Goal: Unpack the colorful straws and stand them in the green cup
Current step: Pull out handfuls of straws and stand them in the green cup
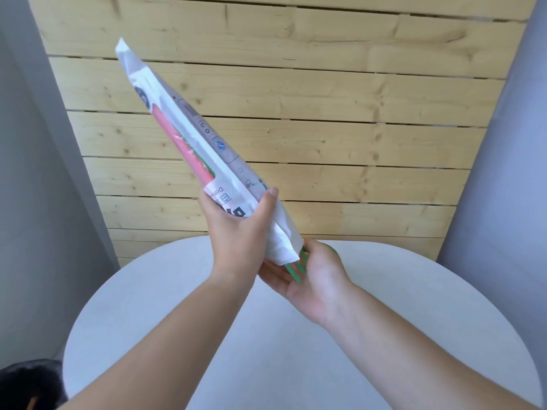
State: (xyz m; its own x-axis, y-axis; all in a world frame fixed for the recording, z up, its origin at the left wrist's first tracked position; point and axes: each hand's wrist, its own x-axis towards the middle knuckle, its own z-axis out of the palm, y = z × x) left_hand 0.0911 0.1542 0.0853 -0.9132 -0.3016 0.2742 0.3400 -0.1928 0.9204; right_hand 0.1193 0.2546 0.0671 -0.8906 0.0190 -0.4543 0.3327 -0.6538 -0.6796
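My left hand [236, 229] grips a long white straw packet [189, 134] near its lower end and holds it tilted, its sealed top pointing up and left. Pink and green show through the packet's clear side. A few green straws [296, 270] stick out of the packet's open bottom and rest on the palm of my right hand [310, 279], which is cupped palm-up just under the opening. A sliver of green [333, 250] shows behind my right hand; I cannot tell what it is. No green cup shows clearly.
A round white table [266, 350] lies below my arms. Behind it stands a light wooden slatted wall [355, 113] between grey walls. A dark object [26, 383] sits at the lower left corner.
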